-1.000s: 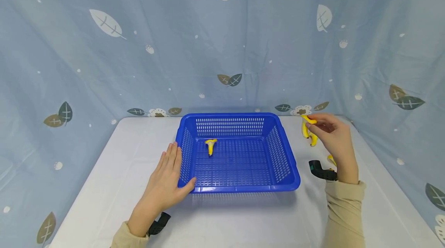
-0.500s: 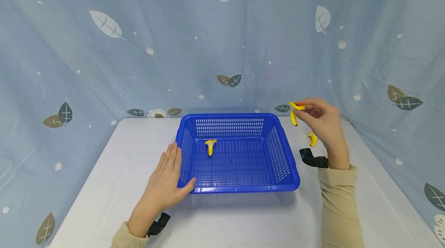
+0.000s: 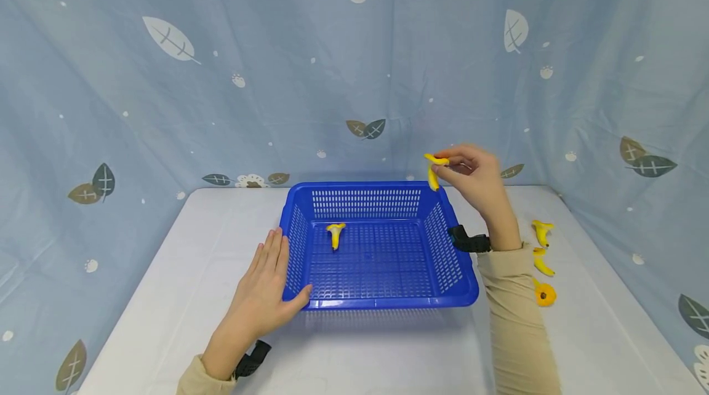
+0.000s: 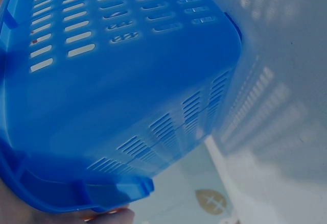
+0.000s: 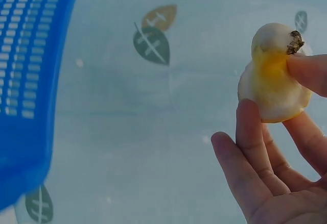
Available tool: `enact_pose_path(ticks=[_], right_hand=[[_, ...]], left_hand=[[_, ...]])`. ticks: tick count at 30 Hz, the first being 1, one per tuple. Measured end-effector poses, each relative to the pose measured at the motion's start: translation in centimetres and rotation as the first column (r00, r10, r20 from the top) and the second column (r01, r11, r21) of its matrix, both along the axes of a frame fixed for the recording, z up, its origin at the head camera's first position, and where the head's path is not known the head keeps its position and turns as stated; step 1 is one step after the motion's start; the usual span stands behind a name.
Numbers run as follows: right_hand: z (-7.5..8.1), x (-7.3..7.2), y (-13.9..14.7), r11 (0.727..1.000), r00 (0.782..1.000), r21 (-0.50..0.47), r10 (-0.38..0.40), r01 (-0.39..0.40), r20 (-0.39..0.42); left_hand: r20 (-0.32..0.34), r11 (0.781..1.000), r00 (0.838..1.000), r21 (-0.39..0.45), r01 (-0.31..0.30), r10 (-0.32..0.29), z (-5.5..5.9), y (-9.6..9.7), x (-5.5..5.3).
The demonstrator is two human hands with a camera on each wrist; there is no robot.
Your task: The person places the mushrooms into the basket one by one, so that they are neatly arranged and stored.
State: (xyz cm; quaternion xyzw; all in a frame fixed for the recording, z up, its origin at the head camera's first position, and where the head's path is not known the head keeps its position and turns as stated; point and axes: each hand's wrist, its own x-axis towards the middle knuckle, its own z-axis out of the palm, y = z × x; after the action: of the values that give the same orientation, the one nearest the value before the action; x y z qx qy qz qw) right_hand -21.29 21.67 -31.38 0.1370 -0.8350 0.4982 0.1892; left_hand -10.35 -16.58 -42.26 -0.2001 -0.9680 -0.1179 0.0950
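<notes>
A yellow mushroom (image 3: pixel 432 178) with a pale underside and a dark stem end is pinched between the thumb and fingers of my right hand (image 3: pixel 475 176). It is above the back right corner of the blue plastic basket (image 3: pixel 388 302). The right wrist view shows the mushroom (image 5: pixel 276 94) from its stem end. My left hand (image 3: pixel 264 296) rests against the basket's front left corner, fingers straight along the left side and thumb at the front rim. Another yellow mushroom (image 3: pixel 335 234) lies inside the basket, towards the back left.
Right of the basket, a yellow mushroom (image 3: pixel 542 232), a curved yellow piece (image 3: pixel 543 264) and an orange-yellow one with a dark centre (image 3: pixel 545 294) lie on the white table (image 3: pixel 598 346). A blue patterned curtain (image 3: pixel 310 87) hangs behind.
My right hand has lifted the mushroom and carried it left from the table's right side to the basket's back right corner. My left hand and the basket have stayed put.
</notes>
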Motion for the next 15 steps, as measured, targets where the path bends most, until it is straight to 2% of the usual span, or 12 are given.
enact_pose_path(ticks=[8,15], right_hand=[[-0.9,-1.5,-2.9,0.994,0.993,-0.057,0.094,-0.09,0.072],[-2.9,-3.0,-5.1,0.986,0.981,-0.075,0.16,-0.152,0.107]], left_hand=[[0.007,1.0,1.0,0.005,-0.004,0.004,0.0,0.0,0.0],[0.005,1.0,1.0,0.011,-0.002,0.002,-0.1,0.0,0.0]])
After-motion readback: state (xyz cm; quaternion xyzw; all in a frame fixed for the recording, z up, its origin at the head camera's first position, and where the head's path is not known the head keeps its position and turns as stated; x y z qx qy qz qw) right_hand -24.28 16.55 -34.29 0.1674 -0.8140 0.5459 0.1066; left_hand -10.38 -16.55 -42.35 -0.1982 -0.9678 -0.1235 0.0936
